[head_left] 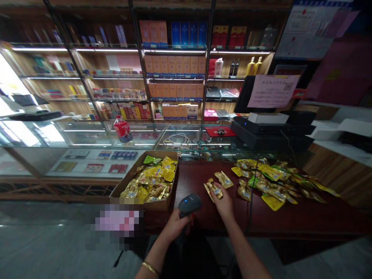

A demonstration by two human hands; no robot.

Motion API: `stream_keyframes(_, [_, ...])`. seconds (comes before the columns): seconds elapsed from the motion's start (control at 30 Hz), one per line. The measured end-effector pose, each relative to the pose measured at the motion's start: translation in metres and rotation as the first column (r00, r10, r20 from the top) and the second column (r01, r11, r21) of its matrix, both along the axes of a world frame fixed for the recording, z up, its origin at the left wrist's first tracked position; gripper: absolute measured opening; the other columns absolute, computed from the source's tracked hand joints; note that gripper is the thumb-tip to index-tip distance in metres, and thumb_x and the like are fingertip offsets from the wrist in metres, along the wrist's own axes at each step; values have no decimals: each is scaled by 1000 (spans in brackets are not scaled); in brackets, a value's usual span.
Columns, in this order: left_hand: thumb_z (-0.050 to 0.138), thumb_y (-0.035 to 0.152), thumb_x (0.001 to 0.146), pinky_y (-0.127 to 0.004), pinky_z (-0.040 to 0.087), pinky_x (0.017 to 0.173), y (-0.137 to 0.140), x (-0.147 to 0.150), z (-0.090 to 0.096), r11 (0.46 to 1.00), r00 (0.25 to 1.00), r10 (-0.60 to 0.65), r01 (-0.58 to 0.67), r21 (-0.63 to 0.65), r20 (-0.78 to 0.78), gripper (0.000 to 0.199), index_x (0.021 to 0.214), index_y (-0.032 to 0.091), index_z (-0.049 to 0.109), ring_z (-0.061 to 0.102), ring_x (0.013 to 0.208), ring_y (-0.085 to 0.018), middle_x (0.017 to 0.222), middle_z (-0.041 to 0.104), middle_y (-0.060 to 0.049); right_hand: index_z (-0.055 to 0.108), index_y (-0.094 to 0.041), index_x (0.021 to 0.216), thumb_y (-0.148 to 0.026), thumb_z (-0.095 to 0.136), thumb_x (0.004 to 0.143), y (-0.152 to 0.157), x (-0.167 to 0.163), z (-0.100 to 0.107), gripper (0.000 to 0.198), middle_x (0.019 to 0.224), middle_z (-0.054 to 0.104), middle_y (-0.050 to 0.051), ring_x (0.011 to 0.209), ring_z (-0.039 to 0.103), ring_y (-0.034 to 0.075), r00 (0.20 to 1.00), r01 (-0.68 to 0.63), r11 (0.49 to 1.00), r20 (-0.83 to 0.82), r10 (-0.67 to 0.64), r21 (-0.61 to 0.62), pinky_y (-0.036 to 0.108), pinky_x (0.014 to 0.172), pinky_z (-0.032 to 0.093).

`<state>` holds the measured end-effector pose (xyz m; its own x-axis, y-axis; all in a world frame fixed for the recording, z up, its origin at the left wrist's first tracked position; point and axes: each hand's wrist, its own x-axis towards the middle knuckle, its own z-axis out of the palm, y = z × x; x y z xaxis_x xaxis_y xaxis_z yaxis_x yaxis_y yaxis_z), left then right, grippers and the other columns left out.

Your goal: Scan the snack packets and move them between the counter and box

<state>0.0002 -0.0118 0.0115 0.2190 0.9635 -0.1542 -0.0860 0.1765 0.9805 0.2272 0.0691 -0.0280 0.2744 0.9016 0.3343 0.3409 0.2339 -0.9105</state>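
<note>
A dark handheld barcode scanner (pixel 190 204) with a small blue light is gripped in my left hand (pixel 176 224), in front of the table's edge. My right hand (pixel 223 204) holds a gold snack packet (pixel 213 189) just above the dark red tabletop, fingers closed on its right side. Right behind it another gold packet (pixel 224 179) lies on the table. To the right spreads a loose pile of gold, yellow and green packets (pixel 273 182). On the left, a cardboard box (pixel 173 193) is filled with similar packets.
Behind the table (pixel 200 170) runs a glass display counter (pixel 145 133) bearing a red-labelled bottle (pixel 122 129), a white cable (pixel 177 140) and a mouse (pixel 221 132). A monitor (pixel 245 95) with a pink paper sign stands at right. A thin dark cable (pixel 252 197) crosses the table.
</note>
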Motion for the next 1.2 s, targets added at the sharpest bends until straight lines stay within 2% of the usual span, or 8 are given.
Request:
stream_keyframes(0.17, [83,56,70,-21,41,41,0,-3,-4,999,999,-33,32,18,4,46,78,14,66,53,40,-10,60,65,-2,66,-21,132,-35,63,80,1,2,-1,54,133,71,12,124,66,30,999,-27,999,-16,28,25,49,110,49])
stream_keyframes(0.3, [83,54,72,-21,42,42,-1,-5,-6,998,998,-55,53,37,36,44,82,14,68,54,41,-10,60,66,-2,66,-21,131,-32,62,79,2,0,-2,54,135,70,12,125,65,30,1000,-1,998,-19,2,58,50,111,48])
stream_keyframes(0.53, [83,52,72,-21,42,41,0,-6,-10,998,997,-57,56,24,44,42,72,14,65,54,40,-11,59,66,-3,69,-18,126,-34,66,79,3,1,-4,50,132,72,15,124,65,35,999,0,988,-41,6,157,58,111,47])
stream_keyframes(0.77, [81,51,73,-22,41,41,-2,-6,-7,998,997,-52,50,40,55,39,73,15,64,55,41,-11,61,67,-3,69,-17,125,-34,68,79,4,1,-4,49,132,72,14,126,64,36,997,-6,987,-77,19,158,60,113,44])
stream_keyframes(0.9, [79,50,72,-22,39,40,0,-4,-8,999,1000,-9,9,38,22,39,69,15,63,53,39,-11,57,64,-3,68,-17,127,-34,64,79,4,1,-3,51,133,71,15,125,65,33,999,-9,992,-44,14,125,56,112,46])
stream_keyframes(1.07, [77,46,71,-21,39,40,0,-1,-7,999,1000,-6,6,36,-18,34,67,15,63,53,39,-11,55,63,-2,66,-22,126,-38,64,77,0,-4,3,52,131,72,10,119,69,28,994,-25,1000,-104,27,19,46,106,52])
stream_keyframes(1.2, [76,48,73,-21,38,40,-1,2,0,999,1000,21,-21,31,-20,34,69,15,64,53,39,-11,56,64,-2,66,-21,125,-40,65,73,1,1,4,56,130,73,11,116,70,29,988,-14,1000,-154,11,-23,45,104,52])
